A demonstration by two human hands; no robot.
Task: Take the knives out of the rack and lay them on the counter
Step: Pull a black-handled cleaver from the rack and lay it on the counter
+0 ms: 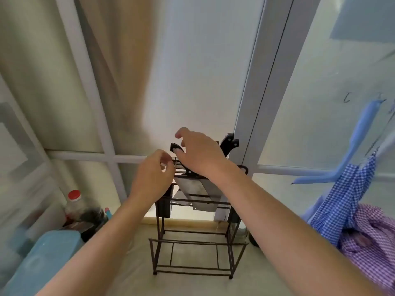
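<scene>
A dark wire rack [193, 251] stands on the beige counter [132, 272] against the window. Several knives sit in its top slots: one black handle [174, 147] sticks up at the left, two more black handles [230, 140] at the right, and broad steel blades [193, 190] hang below. My right hand [199, 153] hovers over the left handle with fingers spread, its thumb touching or almost touching the handle. My left hand [152, 178] is at the rack's top left corner, fingers curled near the rail, holding nothing that I can see.
A light blue lidded container [42, 259] and a red-capped jar [74, 202] stand at the left. Blue and purple checked cloths [350, 212] hang at the right under a blue hanger [361, 133]. White window frames rise behind the rack.
</scene>
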